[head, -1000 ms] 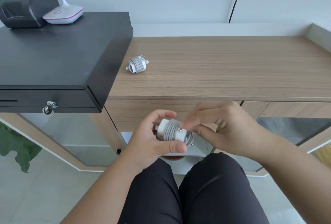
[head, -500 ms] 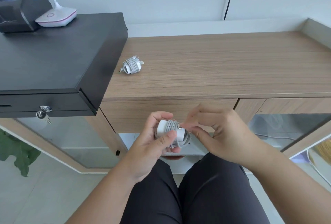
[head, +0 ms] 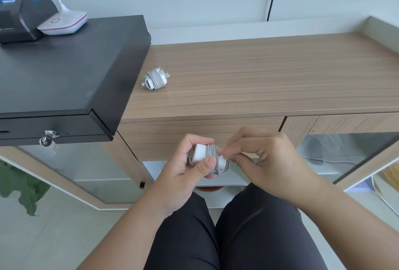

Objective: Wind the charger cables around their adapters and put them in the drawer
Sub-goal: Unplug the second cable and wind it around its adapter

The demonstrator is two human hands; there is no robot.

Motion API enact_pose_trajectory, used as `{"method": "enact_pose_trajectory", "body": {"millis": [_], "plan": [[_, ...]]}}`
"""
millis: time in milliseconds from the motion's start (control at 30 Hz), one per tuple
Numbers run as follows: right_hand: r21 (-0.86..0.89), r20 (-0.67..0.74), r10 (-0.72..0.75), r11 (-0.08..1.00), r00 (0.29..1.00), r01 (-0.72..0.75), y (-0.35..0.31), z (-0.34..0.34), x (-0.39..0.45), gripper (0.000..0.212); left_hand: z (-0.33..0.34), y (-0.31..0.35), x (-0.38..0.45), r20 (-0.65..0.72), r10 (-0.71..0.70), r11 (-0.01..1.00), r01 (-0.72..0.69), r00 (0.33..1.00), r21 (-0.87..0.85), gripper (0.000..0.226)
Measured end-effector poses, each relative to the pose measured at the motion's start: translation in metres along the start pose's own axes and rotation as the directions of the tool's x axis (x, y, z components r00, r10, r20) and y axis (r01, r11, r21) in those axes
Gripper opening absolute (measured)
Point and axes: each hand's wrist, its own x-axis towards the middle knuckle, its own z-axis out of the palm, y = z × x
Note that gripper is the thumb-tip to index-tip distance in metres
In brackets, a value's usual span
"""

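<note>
Gripping the white adapter (head: 201, 154) in your left hand (head: 183, 174), you pinch the cable end (head: 221, 157) with your right hand (head: 265, 161) above your lap. Loosen that pinch and the coils may spring free. A wound charger (head: 155, 79) lies far left on the wooden counter (head: 269, 79), beside the black cash drawer (head: 64, 71), which is closed.

Bright, even daylight — soft faint shadows, sharp focus, straight edges bowing toward the frame borders.
</note>
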Motion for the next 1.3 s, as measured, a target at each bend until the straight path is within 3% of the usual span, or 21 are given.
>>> {"method": "enact_pose_trajectory", "body": {"millis": [167, 300, 500, 633, 733, 800, 900, 1033, 1200, 1300], "plan": [[0.079, -0.068, 0.121, 0.99, 0.99, -0.115, 0.0, 0.007, -0.007, 0.013, -0.001, -0.001, 0.001, -0.016, 0.028, 0.999, -0.027, 0.999, 0.03, 0.031], [0.086, -0.099, 0.07, 0.994, 0.993, -0.062, 0.002, 0.01, -0.009, 0.006, -0.001, -0.002, 0.003, -0.006, 0.009, 1.0, -0.01, 1.0, -0.005, 0.045], [0.04, -0.157, -0.018, 0.999, 0.987, 0.024, 0.009, 0.012, -0.01, 0.004, 0.004, 0.0, 0.009, -0.001, 0.021, 1.0, -0.021, 1.0, -0.014, 0.044], [0.044, -0.105, -0.033, 0.998, 0.994, 0.037, 0.012, 0.007, -0.008, 0.009, 0.006, -0.004, 0.01, -0.007, -0.009, 0.999, 0.008, 1.0, -0.045, 0.031], [0.112, -0.044, 0.019, 0.994, 0.999, -0.014, 0.012, -0.003, -0.004, 0.01, 0.01, -0.006, 0.01, 0.01, -0.037, 0.99, 0.038, 0.999, -0.137, 0.046], [0.251, -0.069, 0.148, 0.96, 0.987, -0.126, 0.01, -0.007, 0.003, 0.013, 0.014, -0.005, 0.013, 0.002, -0.069, 0.963, 0.067, 0.998, -0.259, 0.057], [0.487, -0.15, 0.333, 0.844, 0.931, -0.224, 0.014, -0.008, 0.013, 0.038, 0.024, 0.003, 0.021, -0.104, -0.125, 0.9, 0.069, 0.987, -0.431, 0.073], [0.658, -0.164, 0.474, 0.706, 0.865, -0.262, 0.024, -0.007, 0.021, 0.029, 0.02, 0.019, 0.033, -0.291, -0.212, 0.886, 0.058, 0.933, -0.46, 0.06], [0.627, 0.04, 0.42, 0.696, 0.906, -0.35, 0.022, 0.01, 0.034, 0.038, 0.009, 0.037, 0.051, -0.39, -0.225, 0.898, 0.035, 0.893, -0.439, 0.069], [0.67, 0.034, 0.416, 0.665, 0.909, -0.33, 0.02, 0.022, 0.053, 0.04, 0.005, 0.05, 0.066, -0.31, -0.257, 0.82, 0.037, 0.915, -0.571, 0.06]]}}
